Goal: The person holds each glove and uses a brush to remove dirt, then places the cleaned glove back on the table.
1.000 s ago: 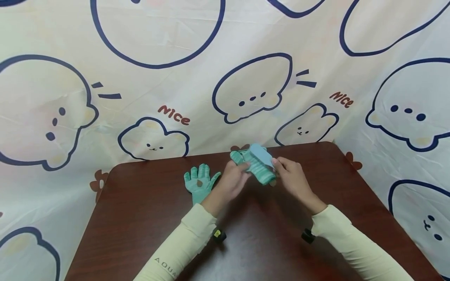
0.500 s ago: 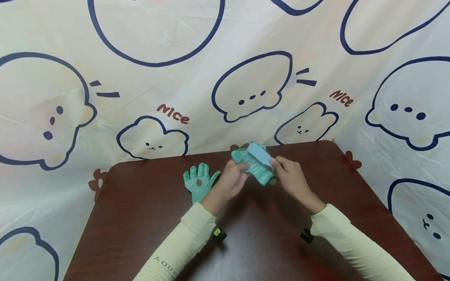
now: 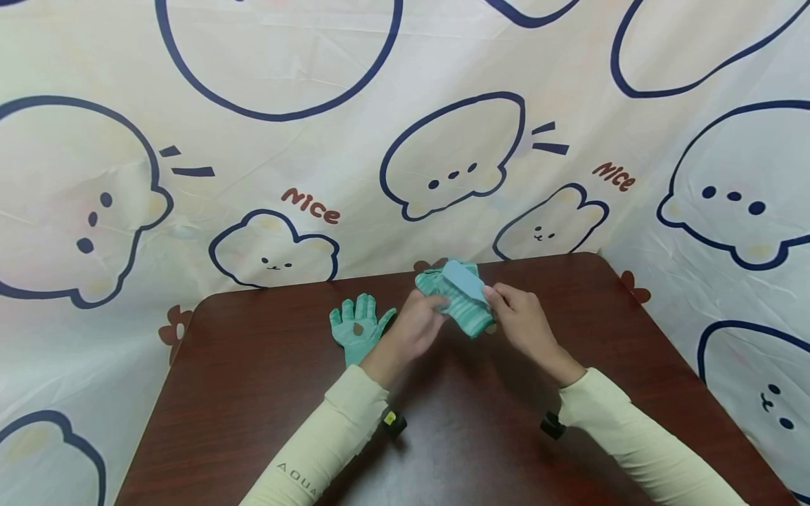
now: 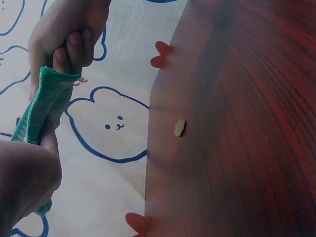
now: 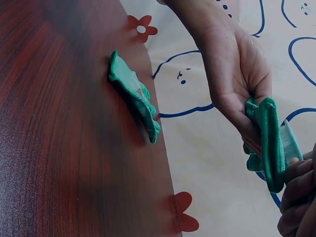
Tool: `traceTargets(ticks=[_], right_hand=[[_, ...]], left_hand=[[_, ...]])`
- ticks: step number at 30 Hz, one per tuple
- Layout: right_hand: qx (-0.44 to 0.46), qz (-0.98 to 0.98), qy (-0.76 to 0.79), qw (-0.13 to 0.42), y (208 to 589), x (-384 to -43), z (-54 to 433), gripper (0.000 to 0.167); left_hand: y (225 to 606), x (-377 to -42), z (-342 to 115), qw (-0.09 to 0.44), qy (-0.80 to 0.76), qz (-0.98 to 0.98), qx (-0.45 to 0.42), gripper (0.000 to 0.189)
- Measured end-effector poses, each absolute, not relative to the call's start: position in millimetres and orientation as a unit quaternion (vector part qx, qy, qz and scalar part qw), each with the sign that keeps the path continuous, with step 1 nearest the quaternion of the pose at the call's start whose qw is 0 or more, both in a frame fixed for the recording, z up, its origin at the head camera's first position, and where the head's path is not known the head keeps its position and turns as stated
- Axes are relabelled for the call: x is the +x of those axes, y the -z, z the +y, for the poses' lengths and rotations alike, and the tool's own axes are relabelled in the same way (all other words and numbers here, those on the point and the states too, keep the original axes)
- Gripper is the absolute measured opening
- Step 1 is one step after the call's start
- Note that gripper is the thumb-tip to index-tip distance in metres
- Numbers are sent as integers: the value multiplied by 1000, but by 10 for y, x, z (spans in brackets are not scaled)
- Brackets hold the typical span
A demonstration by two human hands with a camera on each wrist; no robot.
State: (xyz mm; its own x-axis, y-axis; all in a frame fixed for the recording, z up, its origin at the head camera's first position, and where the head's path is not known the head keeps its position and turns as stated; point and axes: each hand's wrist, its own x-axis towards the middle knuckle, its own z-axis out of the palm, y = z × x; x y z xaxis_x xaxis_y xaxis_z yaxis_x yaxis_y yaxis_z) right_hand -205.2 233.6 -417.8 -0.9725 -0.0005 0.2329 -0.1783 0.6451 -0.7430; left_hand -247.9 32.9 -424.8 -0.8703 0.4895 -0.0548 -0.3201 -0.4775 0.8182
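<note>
My left hand (image 3: 416, 325) grips a green striped glove (image 3: 470, 315) above the far part of the table. With my right hand (image 3: 528, 325) I pinch a light blue brush (image 3: 465, 280), which lies against the glove's upper face. Its pale bristles (image 5: 291, 140) show beside the glove in the right wrist view; the left wrist view hides the brush. A second green glove (image 3: 359, 348) lies on the table left of my left hand, fingers pointing away, with a small brown patch (image 3: 358, 329) on its palm.
A small tan flat piece (image 4: 180, 128) lies on the dark brown wooden table (image 3: 285, 400), below the held glove. Behind the table's far edge hangs a white cloth (image 3: 354, 161) with cartoon outlines.
The brush has slid slightly left and down over the held glove, and its tilt has changed a little. Both hands stay nearly in place; the glove on the table has not moved.
</note>
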Motion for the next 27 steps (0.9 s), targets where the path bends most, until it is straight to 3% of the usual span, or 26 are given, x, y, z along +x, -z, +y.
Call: traceTargets(ticks=[15, 23, 27], right_hand=[[71, -896, -421, 121, 4132, -1954, 2294, 45], [51, -919, -344, 184, 4112, -1992, 2261, 43], [28, -919, -345, 190, 4082, -2004, 2269, 44]], left_hand=[[4239, -2488, 279, 267, -868, 401, 120, 55], [4224, -2490, 299, 262, -870, 404, 107, 58], [4230, -2476, 309, 262, -874, 398, 101, 57]])
